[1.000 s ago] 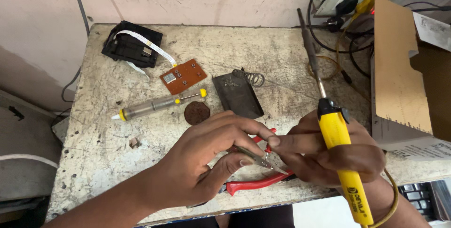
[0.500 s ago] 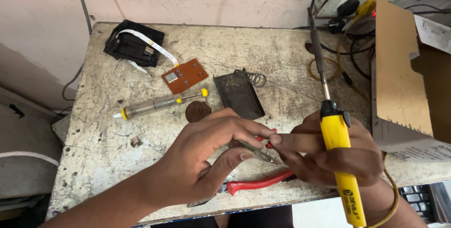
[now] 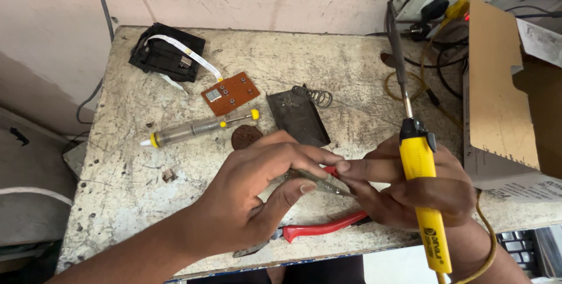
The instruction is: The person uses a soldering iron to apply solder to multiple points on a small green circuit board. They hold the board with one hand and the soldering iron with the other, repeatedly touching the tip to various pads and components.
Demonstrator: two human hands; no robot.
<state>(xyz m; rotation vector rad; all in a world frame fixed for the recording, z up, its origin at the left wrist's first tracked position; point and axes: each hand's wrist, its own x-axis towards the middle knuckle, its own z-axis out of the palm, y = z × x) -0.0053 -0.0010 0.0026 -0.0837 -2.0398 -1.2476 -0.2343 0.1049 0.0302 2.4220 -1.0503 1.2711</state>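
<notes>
Two hands meet over a scarred grey worktop (image 3: 351, 67) set against a pale pink wall.

A brown cardboard box (image 3: 497, 85) stands at the right edge; an orange circuit board (image 3: 230, 93), a black module (image 3: 167, 56) and a clear desoldering pump (image 3: 193, 131) lie upper left, with red-handled pliers (image 3: 325, 226) at the lower centre. The left hand (image 3: 252, 196) has its fingers (image 3: 304, 158) pinched on slim metal tweezers (image 3: 319, 182) at mid-frame. The right hand (image 3: 410, 187) is clenched round a yellow soldering iron (image 3: 424, 196), its forefinger touching the tweezers.
</notes>
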